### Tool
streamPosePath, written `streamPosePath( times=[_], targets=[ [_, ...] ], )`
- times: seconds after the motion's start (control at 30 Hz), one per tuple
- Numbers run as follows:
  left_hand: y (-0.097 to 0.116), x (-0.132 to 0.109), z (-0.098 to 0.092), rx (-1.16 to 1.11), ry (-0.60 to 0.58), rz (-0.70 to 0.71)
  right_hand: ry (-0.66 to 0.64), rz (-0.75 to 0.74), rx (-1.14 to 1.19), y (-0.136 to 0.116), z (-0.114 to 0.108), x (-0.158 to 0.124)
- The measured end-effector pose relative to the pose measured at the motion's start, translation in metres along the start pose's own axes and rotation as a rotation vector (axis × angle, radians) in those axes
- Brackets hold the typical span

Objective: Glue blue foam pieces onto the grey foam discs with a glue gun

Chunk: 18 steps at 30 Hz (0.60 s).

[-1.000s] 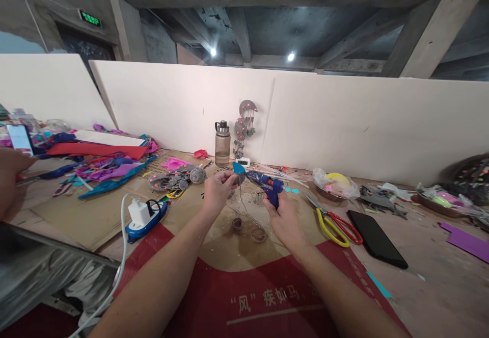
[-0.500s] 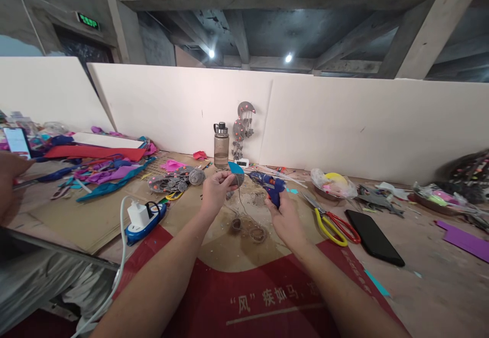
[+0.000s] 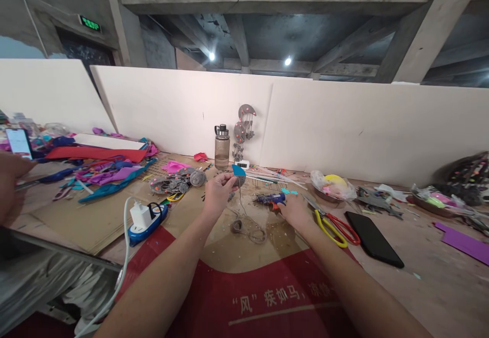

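Observation:
My left hand (image 3: pixel 219 192) pinches a small grey felt piece (image 3: pixel 240 180) with a blue piece (image 3: pixel 239 170) on it, raised above the table. A strand of grey yarn (image 3: pixel 241 203) hangs from it to a small ball of yarn (image 3: pixel 236 226) and a loose loop on the cardboard. To the right, my right hand (image 3: pixel 295 211) is closed on the handle of a blue glue gun (image 3: pixel 269 199), which is low at the cardboard with its nozzle pointing left. The fingers hide part of the handle.
Scissors (image 3: pixel 332 223) and a black phone (image 3: pixel 374 238) lie on the right. A water bottle (image 3: pixel 222 149) and a grey moon-shaped hanging ornament (image 3: pixel 247 111) stand at the back. Left are a power strip (image 3: pixel 147 226), fabric scraps (image 3: pixel 114 172) and another person's arm (image 3: pixel 13 185).
My right hand has lowered the glue gun from upright in the air down to the cardboard, turning it flat. My left hand has barely moved with the felt piece.

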State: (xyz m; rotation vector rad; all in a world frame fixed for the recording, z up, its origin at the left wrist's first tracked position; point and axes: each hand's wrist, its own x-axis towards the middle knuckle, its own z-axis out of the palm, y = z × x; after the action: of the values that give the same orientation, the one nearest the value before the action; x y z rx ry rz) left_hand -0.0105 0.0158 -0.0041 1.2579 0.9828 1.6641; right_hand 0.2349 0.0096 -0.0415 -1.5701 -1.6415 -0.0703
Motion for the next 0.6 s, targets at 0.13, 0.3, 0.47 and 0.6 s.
streamPosePath(
  times=[0.13, 0.3, 0.47, 0.6],
  targets=[
    [-0.002, -0.004, 0.001, 0.148, -0.015, 0.097, 0.024, -0.003, 0.145, -0.04, -0.003, -0.008],
    [0.001, -0.009, -0.003, 0.419, -0.035, 0.28, -0.232, 0.11, 0.832, -0.11, 0.021, -0.009],
    [0.003, -0.011, -0.004, 0.467, -0.013, 0.321, -0.297, 0.351, 1.052, -0.118, 0.038, -0.008],
    [0.001, -0.009, 0.001, 0.279, -0.032, 0.165, -0.25, 0.244, 0.881, -0.108, 0.029, -0.008]
  ],
)
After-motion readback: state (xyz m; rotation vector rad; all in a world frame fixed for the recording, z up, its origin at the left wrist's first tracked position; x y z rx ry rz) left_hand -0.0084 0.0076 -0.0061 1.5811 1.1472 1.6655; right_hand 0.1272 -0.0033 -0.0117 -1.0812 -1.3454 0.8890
